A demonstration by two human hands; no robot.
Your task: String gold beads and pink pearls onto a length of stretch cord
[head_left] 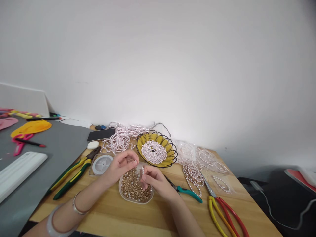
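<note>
My left hand is closed in a pinch above the far side of a clear plastic tub. A tiny pale bead seems to show at its fingertips. Gold-coloured beads mixed with some white ones fill the tub. Over the tub's right side, my right hand pinches a short strand of white beads. The two hands are a little apart, and any thread between them is too fine to make out. Just behind them stands a yellow basket with a black wire rim, holding pale pink beads.
Green-and-yellow pliers, a thread spool, a phone and a white case lie left. Pink bead strands lie behind. Teal-handled pliers, bagged beads and red-and-yellow-handled scissors lie right.
</note>
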